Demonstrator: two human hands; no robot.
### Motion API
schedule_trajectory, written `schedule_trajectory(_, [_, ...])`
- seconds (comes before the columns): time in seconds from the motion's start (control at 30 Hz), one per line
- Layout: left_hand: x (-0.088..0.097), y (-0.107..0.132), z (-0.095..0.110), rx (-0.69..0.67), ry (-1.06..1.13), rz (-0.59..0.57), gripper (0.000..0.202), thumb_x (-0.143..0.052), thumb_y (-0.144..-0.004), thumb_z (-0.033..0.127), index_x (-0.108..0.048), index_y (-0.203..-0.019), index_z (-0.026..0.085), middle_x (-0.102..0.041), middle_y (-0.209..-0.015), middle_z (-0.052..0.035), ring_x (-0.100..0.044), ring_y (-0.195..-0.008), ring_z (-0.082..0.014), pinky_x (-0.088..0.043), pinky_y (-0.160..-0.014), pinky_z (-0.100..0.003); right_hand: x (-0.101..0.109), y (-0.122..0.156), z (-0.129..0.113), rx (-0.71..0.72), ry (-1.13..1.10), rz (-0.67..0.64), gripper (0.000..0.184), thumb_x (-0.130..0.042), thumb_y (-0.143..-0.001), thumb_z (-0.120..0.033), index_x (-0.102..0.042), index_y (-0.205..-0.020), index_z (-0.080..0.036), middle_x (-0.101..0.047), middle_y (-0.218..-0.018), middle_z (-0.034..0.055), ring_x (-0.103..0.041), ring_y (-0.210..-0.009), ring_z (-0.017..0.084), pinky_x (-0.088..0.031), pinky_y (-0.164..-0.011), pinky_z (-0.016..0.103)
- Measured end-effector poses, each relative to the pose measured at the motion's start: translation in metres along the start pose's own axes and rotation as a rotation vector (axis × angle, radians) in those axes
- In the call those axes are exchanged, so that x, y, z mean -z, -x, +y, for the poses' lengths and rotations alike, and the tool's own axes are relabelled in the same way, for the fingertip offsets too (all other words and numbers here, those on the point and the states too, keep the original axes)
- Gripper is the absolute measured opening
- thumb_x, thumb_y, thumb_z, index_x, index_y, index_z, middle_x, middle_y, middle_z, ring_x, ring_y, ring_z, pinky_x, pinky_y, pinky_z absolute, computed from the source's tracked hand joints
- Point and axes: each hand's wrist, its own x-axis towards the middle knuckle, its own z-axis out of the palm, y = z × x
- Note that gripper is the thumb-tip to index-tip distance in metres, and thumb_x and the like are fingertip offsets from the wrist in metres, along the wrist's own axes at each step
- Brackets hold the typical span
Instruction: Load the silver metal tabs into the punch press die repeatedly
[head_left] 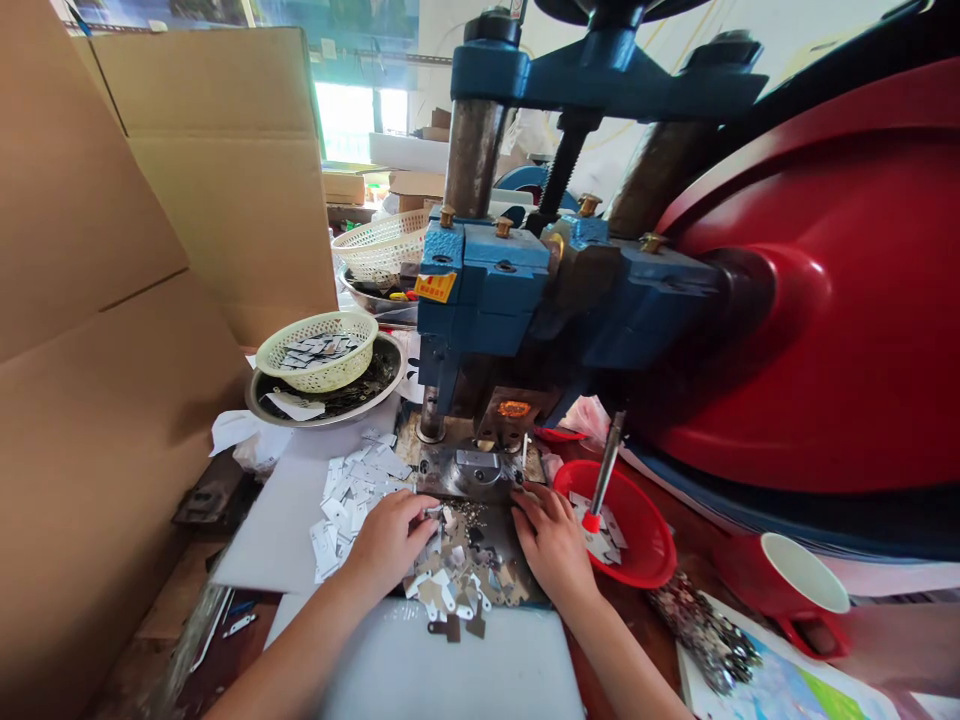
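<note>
1. small metal pieces (448, 595) lie between left hand (390, 535) and right hand (553, 540), before the die (478, 467), seemingly within easy reach.
2. left hand: fingertips nearly together; cannot tell whether clamped on anything.
3. right hand: fingers apart, beside the die.
4. white plates (341, 510) left, red bowl (649, 538) right, likely handy each side.

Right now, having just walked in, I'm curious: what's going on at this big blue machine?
A person has both bare hands at the front of the blue press. The left hand is at the left front of the metal block, thumb and fingers close together; the right hand is at its right front. Whether either holds a piece is unclear. Small metal pieces lie between the forearms, flat pale pieces are heaped to the left, and a red bowl on the right holds more.
</note>
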Motion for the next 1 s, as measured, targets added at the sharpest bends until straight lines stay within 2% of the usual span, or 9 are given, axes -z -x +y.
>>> schedule_trajectory(0.17, [0.001,0.001,-0.002,-0.029,0.026,0.035,0.026,-0.049,-0.086,0.029,-0.065,-0.107,0.025,-0.06,-0.086,-0.0031,-0.059,-0.081,-0.0184,-0.047,-0.076,-0.032,-0.002,-0.001,-0.002,-0.027,0.017,0.034,0.029,-0.044,-0.09,-0.032,-0.062,-0.108,-0.02,-0.06,-0.112,0.0088,-0.051,-0.106,0.025,-0.045,-0.089,0.042])
schedule_trajectory(0.3, [0.001,0.001,-0.003,-0.038,0.046,0.079,0.032,-0.043,-0.09,0.03,-0.061,-0.115,0.025,-0.06,-0.091,-0.0042,-0.06,-0.084,-0.0186,-0.049,-0.078,-0.033,-0.002,0.0,-0.003,-0.005,0.039,0.05,0.026,-0.044,-0.09,-0.033,-0.066,-0.098,-0.021,-0.061,-0.109,0.008,-0.052,-0.104,0.024,-0.044,-0.088,0.041])
schedule_trajectory(0.53, [0.002,0.0,-0.003,-0.053,0.095,0.128,0.026,-0.041,-0.09,0.029,-0.065,-0.101,0.024,-0.065,-0.095,-0.004,-0.061,-0.09,-0.0194,-0.048,-0.083,-0.035,0.0,-0.004,-0.006,0.01,0.012,0.082,0.026,-0.043,-0.09,-0.031,-0.067,-0.086,-0.022,-0.063,-0.102,0.0068,-0.052,-0.101,0.023,-0.043,-0.088,0.04])
schedule_trajectory(0.67, [0.007,0.0,0.0,0.046,0.124,0.156,0.024,-0.045,-0.088,0.032,-0.065,-0.099,0.024,-0.068,-0.098,-0.0035,-0.06,-0.094,-0.0215,-0.046,-0.086,-0.038,0.0,-0.008,-0.005,-0.048,-0.106,0.13,0.023,-0.043,-0.09,-0.03,-0.064,-0.084,-0.022,-0.062,-0.1,0.0073,-0.053,-0.099,0.023,-0.043,-0.088,0.041])
schedule_trajectory(0.77, [0.01,-0.002,0.004,0.121,0.173,0.161,0.024,-0.048,-0.085,0.033,-0.065,-0.098,0.024,-0.068,-0.093,-0.0033,-0.061,-0.09,-0.0218,-0.047,-0.082,-0.037,0.003,-0.021,-0.006,-0.09,-0.214,0.204,0.019,-0.047,-0.088,-0.031,-0.062,-0.083,-0.021,-0.061,-0.1,0.0077,-0.054,-0.095,0.022,-0.044,-0.085,0.04])
schedule_trajectory(0.83, [0.01,-0.005,0.008,0.143,0.263,0.14,0.022,-0.049,-0.084,0.033,-0.064,-0.096,0.022,-0.068,-0.089,-0.0026,-0.062,-0.083,-0.0197,-0.048,-0.078,-0.034,0.004,-0.035,-0.01,-0.065,-0.253,0.222,0.015,-0.049,-0.086,-0.029,-0.062,-0.082,-0.021,-0.06,-0.1,0.0073,-0.055,-0.094,0.021,-0.044,-0.085,0.039])
schedule_trajectory(0.93, [0.01,-0.011,0.015,0.173,0.407,0.114,0.019,-0.05,-0.082,0.031,-0.062,-0.094,0.02,-0.068,-0.083,-0.0014,-0.063,-0.073,-0.0166,-0.049,-0.069,-0.029,0.001,-0.06,-0.022,-0.001,-0.236,0.191,0.013,-0.051,-0.084,-0.025,-0.063,-0.082,-0.021,-0.061,-0.098,0.0068,-0.054,-0.093,0.022,-0.043,-0.085,0.038])
schedule_trajectory(1.0, [0.01,-0.016,0.02,0.186,0.444,0.105,0.02,-0.052,-0.08,0.029,-0.062,-0.095,0.019,-0.068,-0.084,-0.0018,-0.063,-0.073,-0.0166,-0.049,-0.068,-0.028,-0.002,-0.073,-0.031,0.01,-0.18,0.154,0.014,-0.051,-0.083,-0.025,-0.065,-0.079,-0.021,-0.061,-0.092,0.007,-0.053,-0.091,0.023,-0.043,-0.083,0.038])
